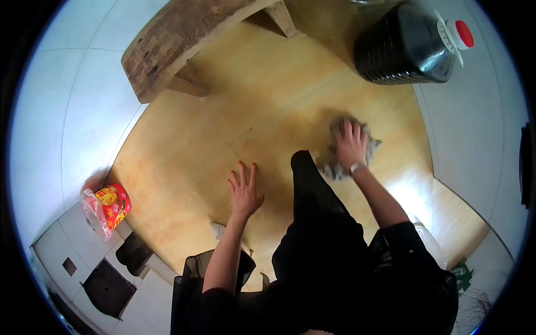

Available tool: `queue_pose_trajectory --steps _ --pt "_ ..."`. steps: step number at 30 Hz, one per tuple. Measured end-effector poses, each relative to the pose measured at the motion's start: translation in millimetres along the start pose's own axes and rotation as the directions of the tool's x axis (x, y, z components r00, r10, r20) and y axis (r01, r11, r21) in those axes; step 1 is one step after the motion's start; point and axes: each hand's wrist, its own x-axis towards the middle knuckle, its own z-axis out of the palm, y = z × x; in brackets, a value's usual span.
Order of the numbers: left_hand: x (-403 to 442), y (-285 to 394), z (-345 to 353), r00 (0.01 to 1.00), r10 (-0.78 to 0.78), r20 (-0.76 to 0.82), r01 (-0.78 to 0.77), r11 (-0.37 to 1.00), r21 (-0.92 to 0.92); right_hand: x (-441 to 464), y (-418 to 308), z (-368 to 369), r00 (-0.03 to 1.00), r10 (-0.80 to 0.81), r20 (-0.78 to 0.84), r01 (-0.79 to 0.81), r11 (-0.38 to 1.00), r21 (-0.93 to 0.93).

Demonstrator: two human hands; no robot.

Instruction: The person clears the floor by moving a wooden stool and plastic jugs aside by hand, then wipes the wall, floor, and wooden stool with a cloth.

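Note:
My right hand (352, 145) is pressed down on a crumpled grey patterned rag (336, 171) on the yellow-brown floor (268, 134). Its fingers lie over the top of the cloth, and the rag's edges stick out on both sides of the palm. A band sits around that wrist. To the left, my left hand (244, 195) has its fingers spread and holds nothing. It is low over the floor or resting on it; which one I cannot tell. My black-clothed knee (304, 167) stands between the two hands.
A worn wooden bench (178, 44) stands at the upper left. A big dark-filled jug (402, 50) with a red cap is at the upper right. A red floral container (114, 204) with plastic wrapping sits by the left wall. White tiled walls (64, 95) border the floor.

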Motion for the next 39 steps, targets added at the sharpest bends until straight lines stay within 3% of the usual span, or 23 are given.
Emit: queue_pose_trajectory --steps 3,6,8,9,11,13,17,19,21,23,26,27,29,32,35,37,39 --pt "2 0 -5 1.0 0.004 -0.001 -0.004 1.0 0.016 58 -3 -18 0.981 0.032 0.19 -0.031 0.999 -0.009" --pt "2 -2 -5 1.0 -0.003 0.024 0.003 1.0 0.007 43 2 -12 0.991 -0.012 0.135 0.015 1.0 -0.02" --pt "4 -4 -2 1.0 -0.017 0.026 0.017 1.0 -0.011 1 -1 -6 0.986 -0.144 0.087 0.149 0.988 -0.05" --pt "2 -5 0 1.0 -0.002 0.01 0.001 1.0 0.021 -22 -1 -9 0.969 -0.19 0.158 0.198 0.98 -0.033" --pt "0 -3 0 1.0 0.014 -0.003 -0.014 0.999 0.048 -43 6 -5 0.959 -0.209 0.191 0.209 0.978 0.022" --pt "1 1 -3 1.0 -0.015 0.015 0.015 1.0 0.017 -41 14 9 0.974 -0.21 0.08 0.205 0.977 0.063" --pt "1 -3 -2 1.0 0.017 -0.009 -0.017 0.998 0.053 57 9 -5 0.992 0.102 0.071 -0.114 0.975 0.192" --pt "2 -1 -7 1.0 0.007 0.023 -0.009 0.998 0.067 95 -2 -3 0.984 0.167 -0.064 -0.155 0.973 0.169" --pt "2 2 -4 1.0 -0.006 0.021 0.004 0.997 0.081 99 -20 5 0.974 0.217 -0.059 -0.205 0.964 0.168" --pt "6 6 -5 1.0 -0.022 0.012 0.021 0.996 0.089 70 -41 19 0.998 -0.04 0.048 0.033 0.99 0.135" --pt "3 5 -6 0.999 -0.035 0.015 0.033 0.993 0.118 4 -78 55 0.923 -0.368 -0.11 0.369 0.929 -0.005" --pt "4 1 -7 0.999 -0.022 0.037 0.018 0.996 0.093 -15 -84 49 0.901 -0.412 -0.132 0.42 0.907 0.031" --pt "3 -7 -6 0.998 -0.012 0.057 0.009 0.998 0.069 -39 -63 38 0.861 -0.508 -0.017 0.461 0.767 0.447" --pt "2 -14 -2 0.997 0.026 0.079 -0.023 0.999 -0.028 -78 -24 31 0.831 -0.546 0.11 0.481 0.803 0.352" --pt "-2 -12 3 0.999 0.009 0.038 -0.008 0.999 -0.049 -87 9 1 0.962 -0.133 0.239 0.031 0.921 0.388" --pt "-6 -8 12 0.993 0.029 -0.115 -0.036 0.998 -0.055 -78 28 -10 0.971 0.055 0.233 -0.138 0.924 0.356" --pt "-5 -1 13 0.993 0.026 -0.119 -0.03 0.999 -0.033 -50 22 -33 0.946 0.089 0.312 -0.175 0.95 0.26"
